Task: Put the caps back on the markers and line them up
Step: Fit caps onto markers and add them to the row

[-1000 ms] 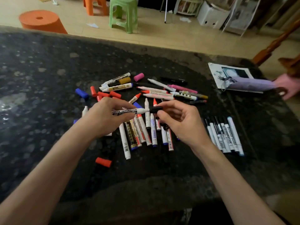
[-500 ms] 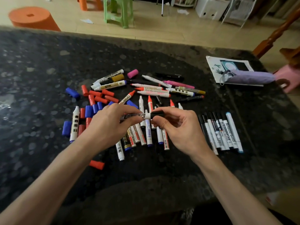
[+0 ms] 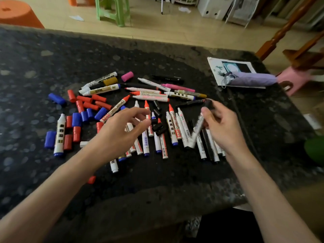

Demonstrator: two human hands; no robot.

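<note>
My right hand (image 3: 222, 127) grips a white marker with a black cap (image 3: 198, 128), held slanted above the row of capped markers (image 3: 206, 146) at the right. My left hand (image 3: 122, 130) hovers over the central pile of uncapped markers (image 3: 157, 137) with loosely curled fingers and holds nothing. Loose red caps (image 3: 91, 102) and blue caps (image 3: 84, 116) lie scattered at the left, and small black caps (image 3: 157, 127) sit in the middle. More markers (image 3: 150, 95) lie crosswise at the back, next to a pink cap (image 3: 127, 76).
The dark speckled table (image 3: 35, 67) carries a paper sheet (image 3: 213, 67) and a purple folded umbrella (image 3: 252, 80) at the back right. One red cap (image 3: 91, 179) lies alone near the front edge. Stools stand on the floor beyond.
The cap is now on the marker. My left hand has let go of it, and my right hand has carried it to the right, toward the lined-up row.
</note>
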